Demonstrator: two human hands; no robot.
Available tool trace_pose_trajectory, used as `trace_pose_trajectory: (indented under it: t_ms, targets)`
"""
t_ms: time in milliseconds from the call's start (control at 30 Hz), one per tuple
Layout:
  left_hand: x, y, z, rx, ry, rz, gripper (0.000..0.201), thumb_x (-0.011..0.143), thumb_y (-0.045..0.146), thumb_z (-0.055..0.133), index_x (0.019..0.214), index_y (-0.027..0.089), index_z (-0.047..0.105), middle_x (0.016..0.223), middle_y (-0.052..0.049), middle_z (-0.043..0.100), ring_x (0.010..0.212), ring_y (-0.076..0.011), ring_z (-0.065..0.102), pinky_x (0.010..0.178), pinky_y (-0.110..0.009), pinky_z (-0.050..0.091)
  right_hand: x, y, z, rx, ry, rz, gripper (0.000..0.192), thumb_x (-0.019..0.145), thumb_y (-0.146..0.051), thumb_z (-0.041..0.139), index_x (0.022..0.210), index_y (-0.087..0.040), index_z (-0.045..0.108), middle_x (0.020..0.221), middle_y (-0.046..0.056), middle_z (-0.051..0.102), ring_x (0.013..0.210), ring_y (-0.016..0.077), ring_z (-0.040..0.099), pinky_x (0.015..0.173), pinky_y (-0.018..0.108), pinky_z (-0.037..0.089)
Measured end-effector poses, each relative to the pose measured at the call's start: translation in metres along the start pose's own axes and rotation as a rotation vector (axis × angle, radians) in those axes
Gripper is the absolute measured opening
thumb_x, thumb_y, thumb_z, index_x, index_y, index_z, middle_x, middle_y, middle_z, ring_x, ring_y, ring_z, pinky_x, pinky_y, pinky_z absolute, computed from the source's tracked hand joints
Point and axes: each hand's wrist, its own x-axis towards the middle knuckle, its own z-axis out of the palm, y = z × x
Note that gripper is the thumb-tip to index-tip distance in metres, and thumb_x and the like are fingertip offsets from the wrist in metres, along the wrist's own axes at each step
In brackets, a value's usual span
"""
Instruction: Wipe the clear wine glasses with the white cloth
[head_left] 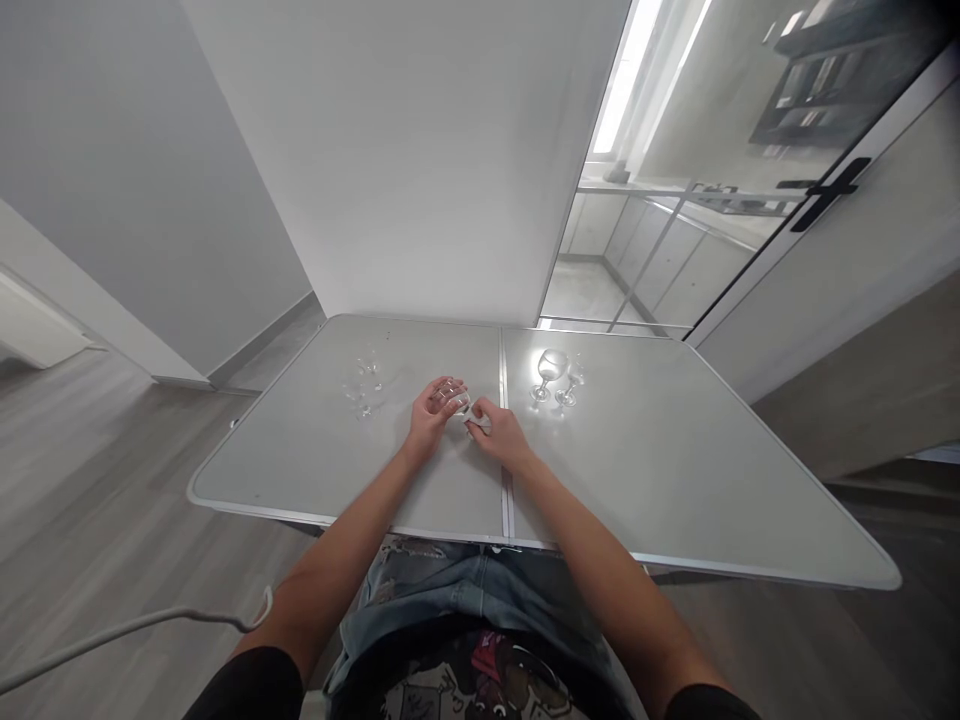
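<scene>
Clear pieces (365, 411) are lying left of the left hand (430, 414), whose fingers are enclosing a clear vessel (448, 393); beside it, the right hand (501, 433) is bending its fingers inward, grip indiscernible; rightward of these, two clear goblets (553, 364) are standing.

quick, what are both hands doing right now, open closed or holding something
Left hand: closed around a clear glass.
Right hand: fingers curled beside that glass; whether they grip it cannot be told.
</scene>
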Motion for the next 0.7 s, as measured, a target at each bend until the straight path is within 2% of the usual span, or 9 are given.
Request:
trace_pose_trajectory:
  t_ms: [67, 100, 233, 267, 333, 433, 533, 600, 700]
  targets:
    - [0.0003, 0.0002, -0.0014, -0.001, 0.009, -0.007, 0.063, 0.069, 0.038, 0.088, 0.123, 0.019, 0.061, 0.132, -0.018, 0.063, 0.123, -0.0327, 0.062, 0.103, -0.049, 0.050, -0.0001, -0.0005, 0.0026, -0.067, 0.032, -0.024, 0.024, 0.076, -0.036, 0.067, 0.079, -0.023, 0.048, 0.072, -0.003, 0.050, 0.064, 0.0126, 0.043, 0.062, 0.025, 0.036]
    - [0.0002, 0.0006, -0.0019, -0.003, 0.007, -0.018, 0.063, 0.070, 0.039, 0.088, 0.123, 0.019, 0.061, 0.132, -0.019, 0.063, 0.123, -0.0329, 0.062, 0.103, -0.049, 0.050, 0.0003, 0.0002, 0.0030, 0.000, 0.011, 0.012, 0.025, 0.077, -0.037, 0.067, 0.080, -0.023, 0.048, 0.071, -0.003, 0.050, 0.063, 0.0126, 0.043, 0.061, 0.025, 0.037]
    - [-0.0013, 0.0019, -0.0015, -0.012, -0.040, -0.064, 0.063, 0.072, 0.043, 0.085, 0.124, 0.016, 0.062, 0.130, -0.020, 0.064, 0.121, -0.0331, 0.063, 0.100, -0.046, 0.051, 0.0027, 0.0054, -0.0014, 0.509, -0.262, 0.249, 0.034, 0.079, -0.050, 0.064, 0.084, -0.023, 0.046, 0.068, -0.003, 0.052, 0.057, 0.0133, 0.047, 0.056, 0.026, 0.040]
    - [-0.0015, 0.0018, -0.0010, -0.013, -0.052, -0.069, 0.063, 0.073, 0.043, 0.085, 0.125, 0.016, 0.062, 0.130, -0.019, 0.064, 0.121, -0.0329, 0.063, 0.100, -0.046, 0.051, 0.0029, 0.0061, -0.0031, 0.560, -0.282, 0.278, 0.035, 0.079, -0.052, 0.064, 0.084, -0.023, 0.045, 0.067, -0.003, 0.052, 0.056, 0.0135, 0.047, 0.055, 0.027, 0.041]
    - [-0.0010, 0.0010, -0.0004, -0.010, -0.059, -0.068, 0.061, 0.074, 0.041, 0.084, 0.125, 0.016, 0.061, 0.131, -0.019, 0.064, 0.121, -0.0324, 0.063, 0.100, -0.045, 0.052, 0.0023, 0.0059, -0.0055, 0.462, -0.191, 0.246, 0.034, 0.078, -0.049, 0.066, 0.083, -0.024, 0.043, 0.067, -0.003, 0.052, 0.056, 0.0130, 0.046, 0.054, 0.026, 0.039]
    - [0.0007, -0.0004, -0.0016, -0.004, -0.031, -0.048, 0.057, 0.073, 0.036, 0.086, 0.122, 0.017, 0.062, 0.131, -0.018, 0.065, 0.121, -0.0319, 0.063, 0.100, -0.046, 0.052, 0.0007, 0.0026, -0.0042, 0.039, 0.000, 0.055, 0.027, 0.076, -0.039, 0.067, 0.080, -0.023, 0.046, 0.072, -0.002, 0.054, 0.063, 0.0137, 0.047, 0.060, 0.025, 0.037]
    - [0.0016, -0.0007, -0.0038, 0.009, -0.002, -0.033, 0.058, 0.071, 0.036, 0.087, 0.121, 0.018, 0.063, 0.131, -0.018, 0.065, 0.122, -0.0318, 0.063, 0.101, -0.047, 0.051, 0.0011, 0.0014, 0.0006, -0.121, 0.025, -0.012, 0.023, 0.075, -0.035, 0.067, 0.078, -0.023, 0.047, 0.073, -0.002, 0.054, 0.067, 0.0150, 0.048, 0.064, 0.026, 0.038]
    - [0.0012, -0.0002, -0.0041, 0.012, 0.006, -0.041, 0.058, 0.072, 0.039, 0.086, 0.121, 0.017, 0.063, 0.130, -0.019, 0.065, 0.120, -0.0318, 0.064, 0.099, -0.046, 0.053, 0.0027, 0.0035, 0.0024, 0.078, -0.039, 0.095, 0.028, 0.075, -0.040, 0.067, 0.079, -0.023, 0.044, 0.070, -0.002, 0.053, 0.063, 0.0148, 0.049, 0.062, 0.027, 0.040]
    - [-0.0003, 0.0012, -0.0018, 0.005, -0.020, -0.061, 0.061, 0.072, 0.042, 0.085, 0.122, 0.016, 0.064, 0.129, -0.019, 0.066, 0.119, -0.0322, 0.064, 0.097, -0.044, 0.053, 0.0047, 0.0080, 0.0004, 0.480, -0.230, 0.314, 0.035, 0.077, -0.049, 0.065, 0.083, -0.024, 0.042, 0.070, -0.002, 0.055, 0.057, 0.0151, 0.051, 0.057, 0.029, 0.045]
